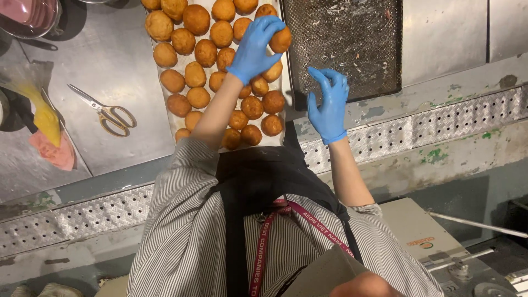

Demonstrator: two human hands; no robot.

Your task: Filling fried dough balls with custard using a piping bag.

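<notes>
Many round golden-brown fried buns lie on a white paper-lined tray (165, 104) on a steel worktop. My left hand (254, 50), in a blue glove, reaches over the tray, and its fingers grip one bun (281, 40) at the tray's right edge. My right hand (328, 107), also gloved in blue, hovers with its fingers apart and holds nothing. It is at the lower left corner of a dark mesh tray (344, 47) that sits beside the buns. My striped shirt and dark apron fill the bottom of the view.
Scissors (107, 113) lie on the steel worktop (118, 60) left of the buns. A piping bag with yellow filling (43, 113) and a pink one (54, 153) lie at the far left. A metal bowl (33, 16) is at the top left corner.
</notes>
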